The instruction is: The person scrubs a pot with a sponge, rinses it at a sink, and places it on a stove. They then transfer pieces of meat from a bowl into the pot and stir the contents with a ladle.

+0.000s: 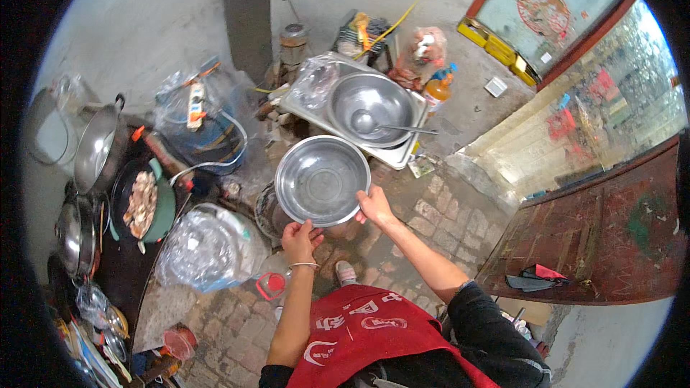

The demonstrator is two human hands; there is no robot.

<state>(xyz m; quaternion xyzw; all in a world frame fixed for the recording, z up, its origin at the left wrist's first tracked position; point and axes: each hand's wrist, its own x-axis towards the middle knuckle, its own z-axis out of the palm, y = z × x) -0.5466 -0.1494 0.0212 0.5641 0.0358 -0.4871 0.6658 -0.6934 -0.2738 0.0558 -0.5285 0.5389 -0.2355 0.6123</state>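
My left hand (302, 242) and my right hand (373, 206) grip the near rim of a wide stainless steel basin (323, 180) between them. The basin is tilted toward me, and its shiny inside shows nothing in it. Just beyond it, a second steel basin (399, 97) sits on a metal tray or sink top (302, 105). A ladle (365, 121) rests in that second basin, its handle reaching over the right rim. Clear plastic wrapping (318, 78) lies on the tray, left of the second basin.
On the left, a dark table (126, 261) bears a green pot (161, 215) of chopped food, and pans (97, 143) stand behind it. A plastic-covered tub (210, 245) is on the brick floor (250, 328). An orange bottle (437, 89) stands by the tray. A wooden door (593, 231) is at right.
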